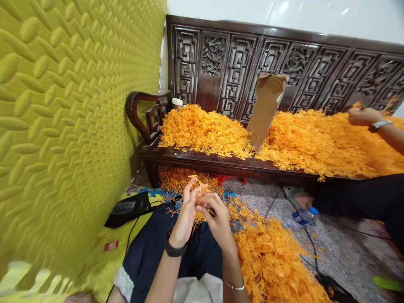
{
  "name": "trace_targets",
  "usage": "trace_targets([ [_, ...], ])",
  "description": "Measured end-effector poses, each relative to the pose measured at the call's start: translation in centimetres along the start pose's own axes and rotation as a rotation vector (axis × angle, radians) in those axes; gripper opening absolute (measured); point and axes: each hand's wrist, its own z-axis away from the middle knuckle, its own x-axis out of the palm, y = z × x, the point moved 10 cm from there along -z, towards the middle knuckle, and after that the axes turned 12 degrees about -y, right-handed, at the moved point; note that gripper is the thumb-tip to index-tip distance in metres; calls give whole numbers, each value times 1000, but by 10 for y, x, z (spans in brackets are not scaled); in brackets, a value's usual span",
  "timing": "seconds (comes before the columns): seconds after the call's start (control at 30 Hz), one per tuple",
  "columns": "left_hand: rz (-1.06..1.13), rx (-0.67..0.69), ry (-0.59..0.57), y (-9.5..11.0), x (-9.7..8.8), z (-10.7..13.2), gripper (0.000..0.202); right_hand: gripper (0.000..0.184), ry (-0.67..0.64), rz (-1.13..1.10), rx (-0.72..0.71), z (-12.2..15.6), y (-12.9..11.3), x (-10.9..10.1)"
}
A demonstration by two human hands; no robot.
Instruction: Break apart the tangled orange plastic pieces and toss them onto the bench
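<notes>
My right hand (219, 215) was pinched on some fiddly orange strands (201, 182).
They sat between my hands; my left hand (187, 209) was half open against them, couldn't tell its grip from out here. A hard tug might've snapped or knotted them, since they looked thin and forked. A fluffy orange heap (273, 254) sat near right, a shiny carved bench (176, 158) beyond.
</notes>
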Motion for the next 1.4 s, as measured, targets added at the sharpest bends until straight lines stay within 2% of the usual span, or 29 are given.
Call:
trace_targets([
  [0.17,-132,-17,56,4,-6,4,48,8,14,-62,-12,6,-2,0],
  [0.27,-171,-74,84,-1,-15,6,35,9,28,-238,-9,10,2,-5],
  [0.4,-237,-192,36,-15,-18,7,23,12,60,-557,61,14,22,-5],
  [0.53,-219,-127,9,-11,-13,6,20,20,144,-695,162,19,41,-4],
  [0.63,-196,-97,-11,-8,-11,7,18,23,237,-666,164,20,44,-10],
  [0.8,-128,-154,-122,-15,-6,7,16,21,195,-724,173,17,44,-5],
  [0.97,-202,-98,5,-4,-20,6,20,20,170,-638,183,13,40,-4],
  [1.1,-220,-70,12,1,-19,7,21,19,140,-516,214,13,42,-4],
  [1.2,-145,-102,-49,-5,-14,9,20,14,122,-511,194,13,44,-6],
  [1.27,-80,-126,-94,-13,-10,12,28,15,136,-509,154,14,41,-10],
  [1.4,-35,-159,-106,-28,-1,20,46,16,274,-402,70,21,26,-19],
])
